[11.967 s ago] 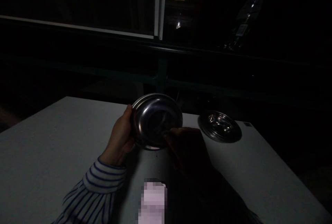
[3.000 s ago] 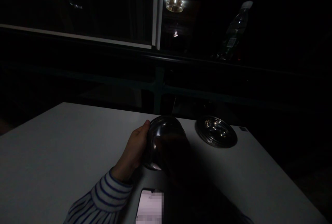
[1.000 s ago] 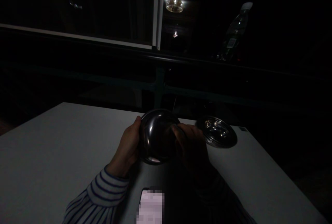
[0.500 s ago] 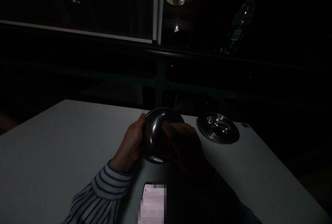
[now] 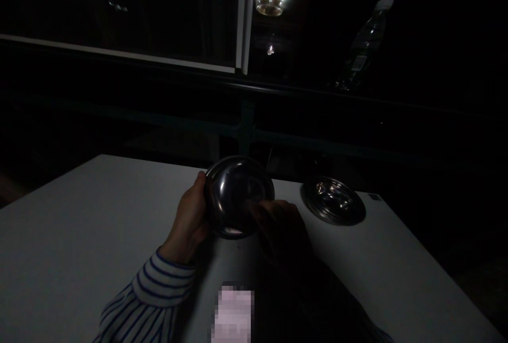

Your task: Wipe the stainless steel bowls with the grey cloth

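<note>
A shiny metal bowl [image 5: 232, 184] is held up over the white table [image 5: 99, 237], its round face tipped towards me. My left hand [image 5: 190, 216] grips its left rim, thumb at the upper edge. At the lower right of the bowl is my right hand [image 5: 281, 226], deep in shadow. Its fingers are bent together against or just over the metal. Whatever they pinch, if anything, is too dark to make out. On the table to the right lies a stack of metal dishes [image 5: 333, 200], apart from both hands.
A lit phone [image 5: 233, 311], its screen blurred out, lies on the near part of the table. Beyond the far edge runs a dark rail [image 5: 262, 86], with a plastic bottle [image 5: 365, 46] standing at the right. A white window frame [image 5: 244, 20] rises behind.
My left hand has carried the bowl a little to the left. The right hand's fingers have slid from the bowl's middle towards its lower right. The camera view has shifted slightly.
</note>
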### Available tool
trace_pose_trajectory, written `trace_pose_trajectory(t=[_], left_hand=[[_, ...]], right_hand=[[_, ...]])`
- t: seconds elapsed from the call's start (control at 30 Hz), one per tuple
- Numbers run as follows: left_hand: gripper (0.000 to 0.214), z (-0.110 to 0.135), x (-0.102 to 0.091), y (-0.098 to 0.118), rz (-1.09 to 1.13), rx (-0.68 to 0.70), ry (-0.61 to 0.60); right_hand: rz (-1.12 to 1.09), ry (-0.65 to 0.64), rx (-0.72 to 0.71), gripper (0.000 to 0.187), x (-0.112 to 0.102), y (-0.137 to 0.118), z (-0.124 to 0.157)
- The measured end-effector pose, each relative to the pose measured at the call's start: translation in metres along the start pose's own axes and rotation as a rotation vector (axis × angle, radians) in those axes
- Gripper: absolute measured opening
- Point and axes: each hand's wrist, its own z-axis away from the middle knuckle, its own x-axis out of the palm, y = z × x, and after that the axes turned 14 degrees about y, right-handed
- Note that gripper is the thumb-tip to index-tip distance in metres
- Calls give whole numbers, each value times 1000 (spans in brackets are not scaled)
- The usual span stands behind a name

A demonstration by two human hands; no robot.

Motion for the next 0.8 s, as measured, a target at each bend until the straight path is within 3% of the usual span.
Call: trace_pose_trajectory(t=[0.13,0.3,0.43,0.57,0.67,0.8], left_hand=[[35,2,0,-5,-28,15,-65],[42,6,2,-13,-113,-30,-169],[42,7,3,-13,-110,-38,-151],[41,5,1,-11,-89,-9,-119],[40,4,0,-9,-53,12,-121],[38,4,-1,-7,-32,29,-125]], right_hand=[[-57,6,-29,35,3,-10,0],[40,-6,1,36,1,4,-7],[65,21,95,35,-3,16,-12],[-104,-25,149,40,-5,20,-12],[-218,-29,257,39,-7,24,-12],[-321,67,452,30,-16,31,-14]])
